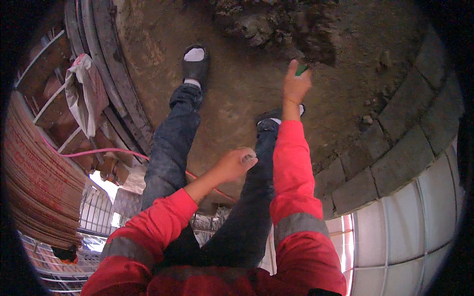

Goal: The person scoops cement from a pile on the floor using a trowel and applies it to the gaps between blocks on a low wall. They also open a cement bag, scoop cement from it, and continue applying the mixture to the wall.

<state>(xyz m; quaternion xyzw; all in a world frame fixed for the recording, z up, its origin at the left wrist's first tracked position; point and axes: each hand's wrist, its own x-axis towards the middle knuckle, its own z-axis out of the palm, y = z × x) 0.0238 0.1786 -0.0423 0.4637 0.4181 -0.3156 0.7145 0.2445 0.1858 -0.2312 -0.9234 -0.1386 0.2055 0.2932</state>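
Observation:
My right hand, arm stretched forward, is closed round the green handle of a trowel. The dark blade is hard to make out against the heap of wet-looking mortar just beyond the hand. Lower and to the left, my left hand is held in front of my legs with its fingers curled. A grey patch shows between those fingers; whether it is an object or dirt, I cannot tell.
My feet stand apart on the dusty concrete floor. Grey blocks line the right side. On the left are long dark bars, a white sack, a pink hose and stacked brown sheets.

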